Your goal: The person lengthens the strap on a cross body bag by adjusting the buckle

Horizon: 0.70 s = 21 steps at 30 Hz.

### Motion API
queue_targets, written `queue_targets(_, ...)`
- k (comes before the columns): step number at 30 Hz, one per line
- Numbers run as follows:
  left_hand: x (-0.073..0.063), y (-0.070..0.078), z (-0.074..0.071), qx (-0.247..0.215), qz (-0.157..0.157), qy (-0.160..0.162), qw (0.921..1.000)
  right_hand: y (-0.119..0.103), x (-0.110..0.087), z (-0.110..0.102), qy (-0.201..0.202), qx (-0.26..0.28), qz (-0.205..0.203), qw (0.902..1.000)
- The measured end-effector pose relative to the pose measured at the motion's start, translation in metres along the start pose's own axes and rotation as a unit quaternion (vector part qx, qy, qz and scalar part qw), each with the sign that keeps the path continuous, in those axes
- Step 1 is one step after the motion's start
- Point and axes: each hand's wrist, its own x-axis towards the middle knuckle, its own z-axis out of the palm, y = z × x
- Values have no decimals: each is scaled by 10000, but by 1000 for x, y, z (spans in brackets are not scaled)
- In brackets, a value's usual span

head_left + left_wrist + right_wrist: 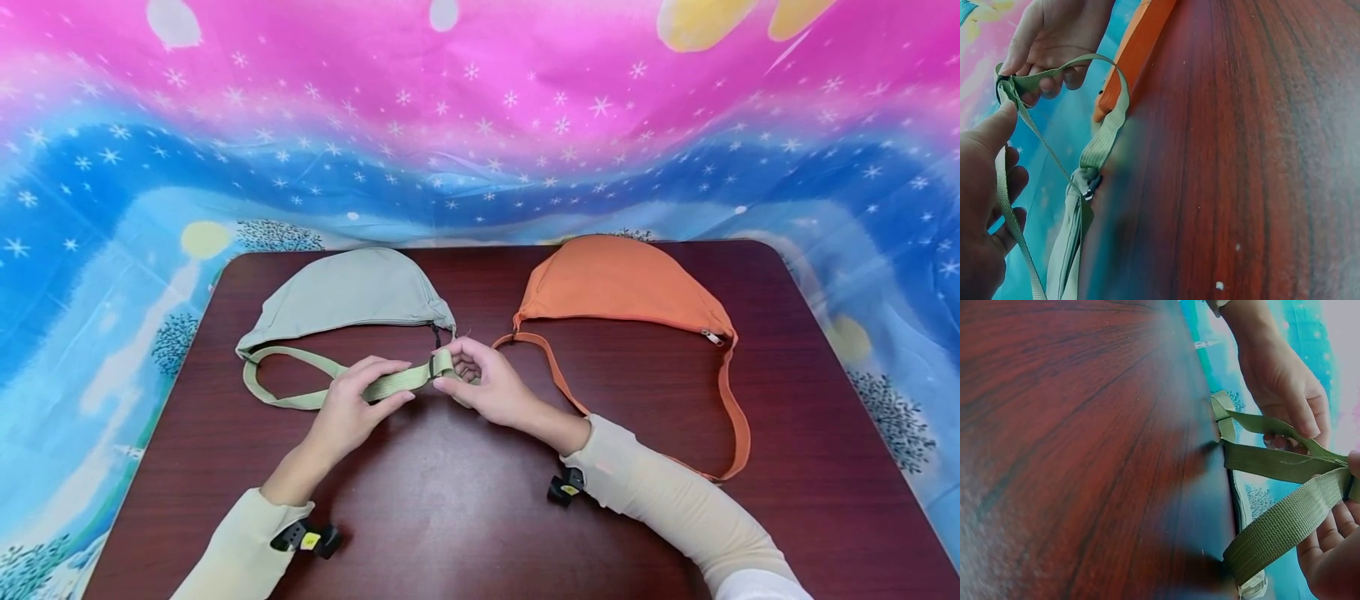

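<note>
Pinching green strap [397,383] at centre with left hand [354,402] and right hand [491,386], below grey bag [352,292]. Room toward lower centre of tabletop [450,517], far edge just behind bag. Blurred yellow label [311,542], lower left.

Place: makeshift set-up, rm type unclear | dk wood-look tbl [450,517] | snowflake-print cloth bkdrop [480,108], 3 sides

The head camera is set above the table [465,517], facing forward and down, far enough back to cover the left hand [356,402], right hand [493,385] and backdrop [480,100]. The left wrist camera faces the strap [1105,139] from low and close, rolled so the table fills the right of its frame; the right wrist camera, equally low, is rolled the opposite way, table at left. Both wrist views share the strap and both hands
</note>
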Motion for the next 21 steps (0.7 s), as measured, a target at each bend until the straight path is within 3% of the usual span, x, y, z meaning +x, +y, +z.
queue_targets(8, 6, 5, 6, -392, 66, 82, 9992, -1, 0, 1, 16, 36, 65, 10000)
queue_targets(14, 7, 11, 9, -602, -178, 211, 9978, 0, 0, -2, -21, 39, 149, 9999)
queue_targets(21, 8, 13, 11, -959, -566, 207, 9936, 2, 0, -4, -128, 572, 67, 9983)
